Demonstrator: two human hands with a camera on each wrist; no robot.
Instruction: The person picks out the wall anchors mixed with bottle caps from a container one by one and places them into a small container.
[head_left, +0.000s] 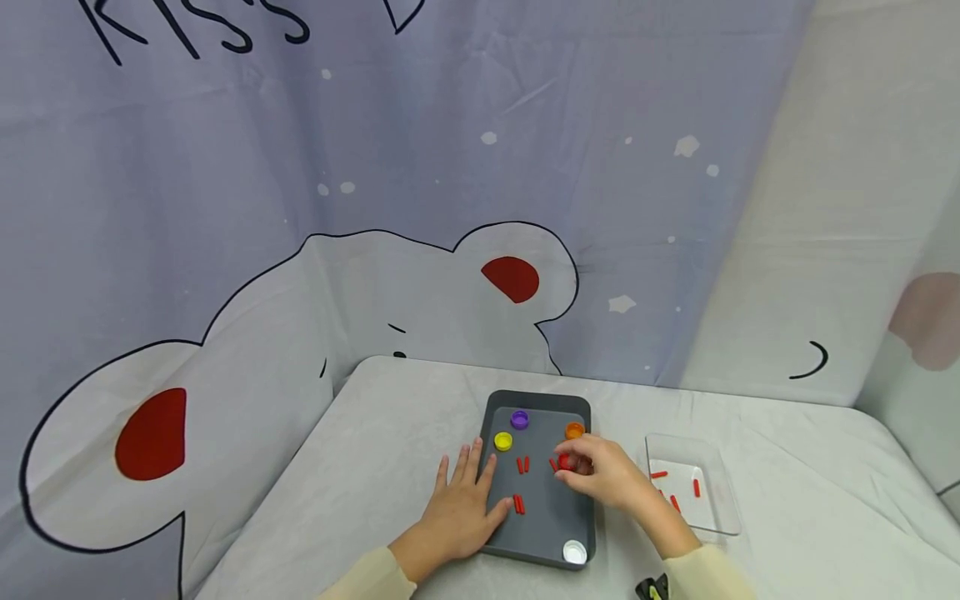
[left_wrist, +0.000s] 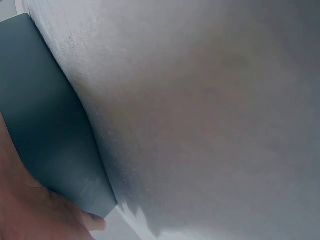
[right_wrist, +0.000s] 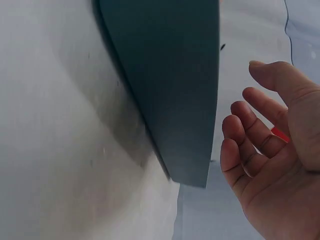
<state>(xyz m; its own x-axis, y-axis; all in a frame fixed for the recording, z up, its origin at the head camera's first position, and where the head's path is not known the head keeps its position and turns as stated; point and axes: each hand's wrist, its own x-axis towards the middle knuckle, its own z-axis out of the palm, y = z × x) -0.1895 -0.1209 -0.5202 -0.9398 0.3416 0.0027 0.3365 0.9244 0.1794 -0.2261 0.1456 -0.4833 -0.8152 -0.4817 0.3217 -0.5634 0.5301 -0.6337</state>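
My left hand [head_left: 457, 512] lies with fingers spread at the left side of a grey tray [head_left: 547, 525], its thumb over the rim, close to a pair of red sticks [head_left: 519, 504]. In the left wrist view, that hand [left_wrist: 45, 212] rests along the tray's wall. Bent over the tray's right half, my right hand [head_left: 603, 471] has its thumb and index finger either side of a small round red cap [head_left: 565, 461]. The right wrist view has these fingers [right_wrist: 270, 115] loosely curled and apart, nothing visible between the tips. One red stick [head_left: 553, 464] lies beside them.
Purple [head_left: 520, 420], yellow [head_left: 503, 442] and orange caps [head_left: 574, 430] sit toward the tray's far end, a white cap [head_left: 574, 552] at its near right corner. Right of the tray, a clear box [head_left: 723, 492] contains several red sticks. A black object [head_left: 651, 588] lies near the right sleeve.
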